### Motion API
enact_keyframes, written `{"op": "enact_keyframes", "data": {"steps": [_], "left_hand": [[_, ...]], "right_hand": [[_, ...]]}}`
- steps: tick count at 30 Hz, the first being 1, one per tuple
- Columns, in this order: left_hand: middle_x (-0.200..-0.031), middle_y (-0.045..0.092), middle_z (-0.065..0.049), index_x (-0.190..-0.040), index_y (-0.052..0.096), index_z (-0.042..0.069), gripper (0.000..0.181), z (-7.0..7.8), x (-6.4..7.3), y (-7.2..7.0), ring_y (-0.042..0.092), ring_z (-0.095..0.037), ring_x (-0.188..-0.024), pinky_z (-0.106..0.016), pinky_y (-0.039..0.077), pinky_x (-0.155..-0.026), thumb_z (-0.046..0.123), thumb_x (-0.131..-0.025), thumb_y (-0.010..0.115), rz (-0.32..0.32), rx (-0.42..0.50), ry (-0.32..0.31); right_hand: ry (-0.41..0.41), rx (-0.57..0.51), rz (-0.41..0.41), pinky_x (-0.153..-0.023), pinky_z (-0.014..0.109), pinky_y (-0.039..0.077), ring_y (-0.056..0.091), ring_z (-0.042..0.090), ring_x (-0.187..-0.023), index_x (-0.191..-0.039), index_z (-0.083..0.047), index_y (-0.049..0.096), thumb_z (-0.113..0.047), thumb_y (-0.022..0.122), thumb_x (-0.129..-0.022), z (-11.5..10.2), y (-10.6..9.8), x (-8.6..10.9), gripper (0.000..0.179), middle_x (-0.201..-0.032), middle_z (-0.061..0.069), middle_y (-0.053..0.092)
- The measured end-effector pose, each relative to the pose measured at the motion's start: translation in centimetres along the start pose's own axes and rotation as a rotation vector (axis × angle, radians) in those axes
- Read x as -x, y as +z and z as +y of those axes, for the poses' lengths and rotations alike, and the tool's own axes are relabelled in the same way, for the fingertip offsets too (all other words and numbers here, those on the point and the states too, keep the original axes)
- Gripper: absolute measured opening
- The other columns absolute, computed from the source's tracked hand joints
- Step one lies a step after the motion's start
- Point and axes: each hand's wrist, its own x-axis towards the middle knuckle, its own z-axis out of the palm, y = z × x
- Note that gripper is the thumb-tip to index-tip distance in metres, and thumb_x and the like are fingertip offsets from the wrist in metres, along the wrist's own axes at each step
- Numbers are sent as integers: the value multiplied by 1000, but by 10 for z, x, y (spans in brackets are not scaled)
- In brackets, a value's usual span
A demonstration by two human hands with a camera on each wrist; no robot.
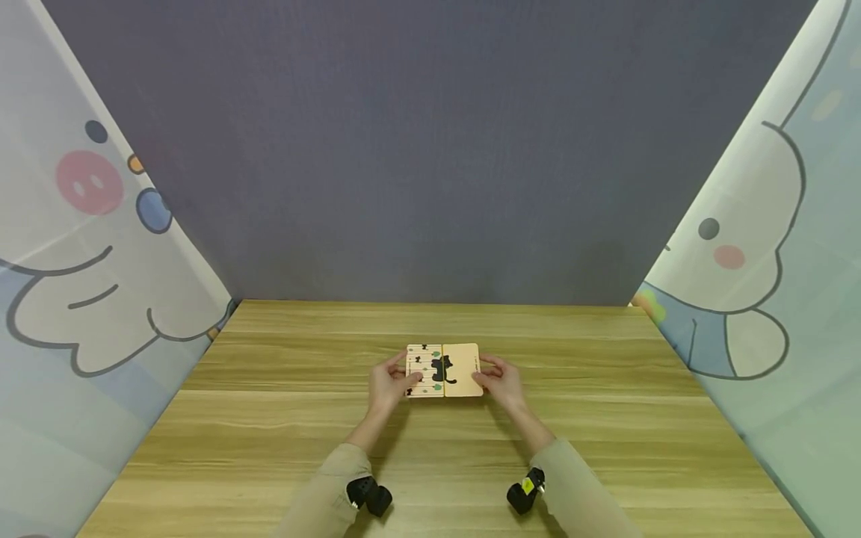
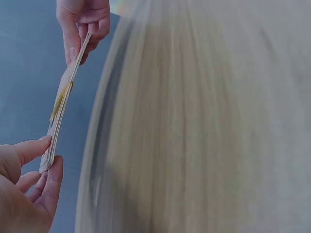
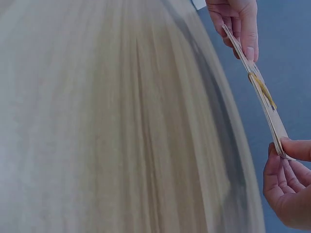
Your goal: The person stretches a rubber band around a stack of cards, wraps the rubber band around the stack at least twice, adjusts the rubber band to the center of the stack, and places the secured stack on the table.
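A thin cream notebook (image 1: 463,360) with a black cat, small green plants and lines printed on it is held up in front of me. Around its middle runs a yellow band (image 2: 60,103), and its edge shows several layers in both wrist views. My left hand (image 1: 386,385) pinches the left edge, thumb on the printed face and fingers behind. On the opposite edge, my right hand (image 1: 504,383) pinches in the same way. Both wrist views show the notebook edge-on, raised off the table. Its back face is hidden in the head view.
Below lies a wood-grain table (image 1: 269,418). A dark grey panel (image 1: 430,164) rises at its far edge, and cartoon-printed curtains (image 1: 747,373) flank both sides. A black wrist device (image 1: 368,496) sits on each sleeve.
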Motion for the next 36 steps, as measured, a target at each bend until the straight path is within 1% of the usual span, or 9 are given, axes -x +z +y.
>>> {"op": "enact_keyframes", "data": {"steps": [2, 4, 8, 13, 18, 23, 26, 30, 36], "left_hand": [[-74, 59, -21, -114, 53, -11, 51, -12, -7, 2, 41, -4, -43, -14, 35, -39, -4, -68, 72, 3, -27, -7], [-73, 59, -16, -114, 54, -9, 51, -22, -13, 4, 38, -2, -42, -14, 33, -39, -2, -68, 73, 7, -70, -3], [-72, 59, -14, -114, 55, -7, 51, -29, -19, 6, 40, -3, -40, -17, 36, -39, 1, -68, 74, 4, -133, -15], [-74, 59, -12, -116, 54, -6, 52, -34, -24, 8, 44, -6, -43, -18, 36, -38, 3, -69, 74, -23, -151, -75], [-74, 57, -10, -117, 54, -6, 53, -37, -28, 9, 44, -8, -46, -18, 36, -38, 3, -69, 73, -44, -156, -115], [-71, 54, -6, -117, 55, -4, 52, -38, -30, 9, 42, -7, -45, -18, 35, -38, 4, -69, 74, -41, -174, -139], [-68, 52, -4, -117, 55, -4, 52, -38, -31, 10, 40, -6, -43, -18, 34, -38, 3, -69, 74, -36, -161, -157], [-66, 54, -6, -115, 55, -6, 50, -38, -31, 10, 42, -7, -43, -19, 36, -39, 2, -69, 74, -22, -126, -163], [-73, 61, -14, -111, 56, -10, 47, -39, -27, 7, 52, -12, -49, -25, 46, -43, 1, -68, 74, -4, -129, -114]], "right_hand": [[-2, 8, 2, -52, 26, 49, 59, 20, -62, -111, 9, 54, 7, 63, -76, 2, 1, -3, 36, -80, 18, 62], [3, 17, 6, -52, 25, 48, 58, 18, -61, -111, 9, 55, 8, 63, -76, 6, 1, -7, 35, -79, 17, 62], [8, 57, 4, -51, 25, 48, 58, 16, -62, -111, 9, 55, 7, 63, -76, 11, 2, -12, 35, -78, 16, 62], [47, 112, -15, -52, 26, 49, 59, 15, -63, -112, 9, 54, 5, 63, -77, 13, 2, -17, 36, -82, 18, 62], [96, 126, -34, -52, 26, 50, 58, 13, -60, -113, 9, 54, 4, 63, -77, 16, 1, -22, 38, -84, 18, 62], [123, 159, -47, -53, 27, 51, 58, 14, -62, -114, 9, 52, 3, 63, -78, 17, 0, -26, 39, -87, 19, 61], [144, 165, -54, -54, 28, 51, 59, 15, -64, -114, 10, 52, 3, 63, -78, 18, 0, -27, 39, -91, 22, 61], [165, 156, -59, -55, 28, 51, 59, 17, -65, -113, 11, 53, 4, 63, -78, 18, 1, -27, 37, -93, 23, 61], [174, 137, -37, -55, 29, 52, 61, 19, -65, -107, 13, 56, 6, 62, -77, 16, 0, -25, 31, -92, 25, 61]]}}
